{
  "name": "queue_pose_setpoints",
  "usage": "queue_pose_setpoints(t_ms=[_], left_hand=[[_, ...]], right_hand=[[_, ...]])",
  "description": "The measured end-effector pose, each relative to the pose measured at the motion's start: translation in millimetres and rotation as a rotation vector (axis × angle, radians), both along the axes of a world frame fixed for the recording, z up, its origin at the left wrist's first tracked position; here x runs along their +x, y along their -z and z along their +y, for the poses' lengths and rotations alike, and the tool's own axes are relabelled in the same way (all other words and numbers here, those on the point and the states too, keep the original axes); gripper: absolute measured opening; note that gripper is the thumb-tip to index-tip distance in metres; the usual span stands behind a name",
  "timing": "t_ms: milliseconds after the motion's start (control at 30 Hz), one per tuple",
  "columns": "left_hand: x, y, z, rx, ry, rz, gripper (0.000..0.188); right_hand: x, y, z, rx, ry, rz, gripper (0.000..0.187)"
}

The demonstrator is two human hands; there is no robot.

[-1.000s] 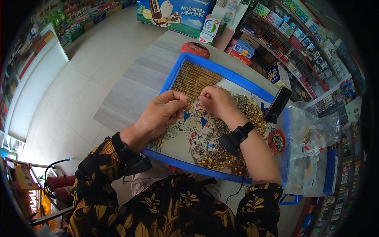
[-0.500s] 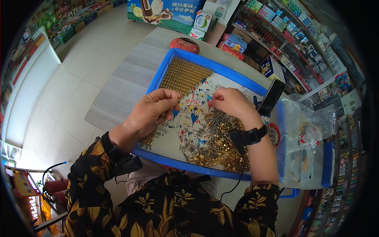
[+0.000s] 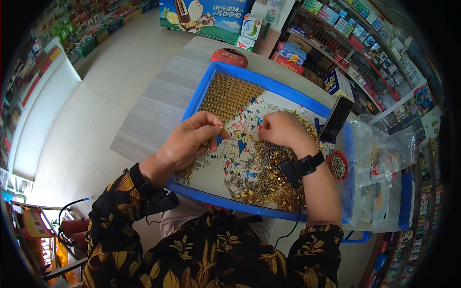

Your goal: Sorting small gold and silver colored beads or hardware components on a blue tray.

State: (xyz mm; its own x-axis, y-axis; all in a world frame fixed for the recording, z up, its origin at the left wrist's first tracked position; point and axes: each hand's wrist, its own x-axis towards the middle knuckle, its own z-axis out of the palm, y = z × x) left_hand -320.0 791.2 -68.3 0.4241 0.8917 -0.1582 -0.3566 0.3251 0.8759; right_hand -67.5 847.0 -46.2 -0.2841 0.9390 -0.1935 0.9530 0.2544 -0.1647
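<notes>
Blue tray (image 3: 249,208) is set on the table (image 3: 153,96); used as reference for all places. Left hand (image 3: 194,137) is held over the tray's left half; a small brass piece (image 3: 222,128) is pinched between thumb and index finger, exact shape too small to tell. Right hand (image 3: 283,128) is held over the tray's right half, at the loose pile's far edge, fingers curled in; whether anything is gripped cannot be told, fingertips hidden. Dense rows of upright brass pins (image 3: 228,93) are lined up in the tray's far left corner; more are seen at its near left corner, partly covered by the left hand. Loose pile (image 3: 273,177) of mixed gold and silver parts is spread over the tray's right half. Red bowl (image 3: 330,164) of small silver parts is placed at the tray's right end. Phone (image 3: 337,117) is propped, tilted, by the tray's far right corner. Clear plastic bag (image 3: 384,149) is bunched at the tray's right.
</notes>
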Motion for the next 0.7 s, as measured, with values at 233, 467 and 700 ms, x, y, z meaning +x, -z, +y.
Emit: queue_pose_setpoints(t_ms=[233, 467, 700], left_hand=[[1.5, 2.3, 1.9, -0.02, -0.023, 0.015, 0.011], [0.1, 2.7, 1.6, -0.034, -0.033, -0.027, 0.011], [-1.0, 3.3, 2.3, -0.032, -0.045, -0.017, 0.011]], right_hand=[[-13.8, -9.8, -14.9, -0.184, -0.196, 0.873, 0.012], [-58.6, -17.5, -40.6, -0.132, -0.18, 1.092, 0.01], [-64.6, -11.6, -43.8, -0.02, -0.139, 1.054, 0.009]])
